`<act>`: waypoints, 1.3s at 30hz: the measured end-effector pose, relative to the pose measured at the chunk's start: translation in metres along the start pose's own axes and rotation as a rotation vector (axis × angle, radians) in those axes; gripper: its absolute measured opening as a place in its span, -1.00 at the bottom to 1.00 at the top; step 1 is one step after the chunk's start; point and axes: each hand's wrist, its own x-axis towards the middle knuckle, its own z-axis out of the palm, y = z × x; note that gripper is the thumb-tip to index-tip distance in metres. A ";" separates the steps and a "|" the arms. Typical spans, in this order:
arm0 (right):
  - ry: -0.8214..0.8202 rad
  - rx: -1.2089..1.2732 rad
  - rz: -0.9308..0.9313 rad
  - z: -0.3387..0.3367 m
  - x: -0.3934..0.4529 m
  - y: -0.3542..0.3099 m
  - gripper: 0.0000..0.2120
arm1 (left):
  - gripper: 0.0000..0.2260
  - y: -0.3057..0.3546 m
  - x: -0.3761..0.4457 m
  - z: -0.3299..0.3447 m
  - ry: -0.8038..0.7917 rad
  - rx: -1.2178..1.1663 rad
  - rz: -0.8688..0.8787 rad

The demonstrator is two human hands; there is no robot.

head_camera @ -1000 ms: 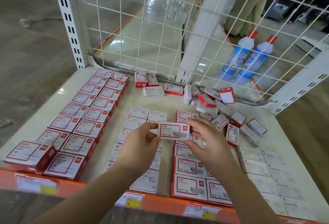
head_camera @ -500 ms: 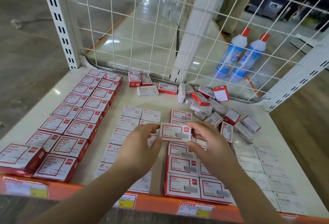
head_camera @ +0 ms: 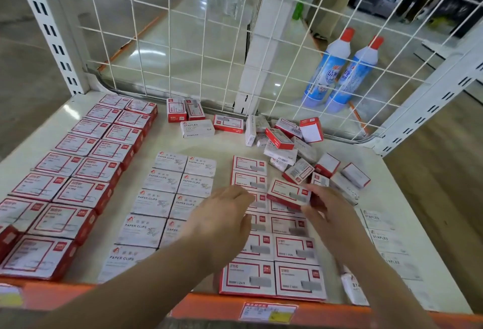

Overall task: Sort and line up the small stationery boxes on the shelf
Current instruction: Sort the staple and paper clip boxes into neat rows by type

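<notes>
Now released by the left hand point(head_camera: 222, 220), fingers loosely spread just beside; red-and-white staple box point(head_camera: 288, 194) shifted right, tilted over the red column. Cream shelf point(head_camera: 227, 145), orange front edge, wire mesh behind, glossy floor beyond. Readable: "PAPER CLIPS", "STAPLES". Right hand point(head_camera: 328, 209) pinching the box's right end.

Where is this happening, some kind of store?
Probably a shop or stockroom: a retail shelf with price labels on its orange front edge, a wire mesh back panel, and rows of stationery boxes.
</notes>
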 end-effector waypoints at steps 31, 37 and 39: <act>-0.092 0.034 0.078 0.001 0.046 0.023 -0.59 | -0.65 0.010 0.045 0.019 -0.236 0.135 0.083; -0.119 0.030 0.047 0.003 0.048 0.023 -0.58 | -0.66 0.008 0.048 0.019 -0.237 0.141 0.094; -0.123 0.016 0.040 0.003 0.050 0.024 -0.60 | -0.65 0.008 0.048 0.019 -0.241 0.181 0.111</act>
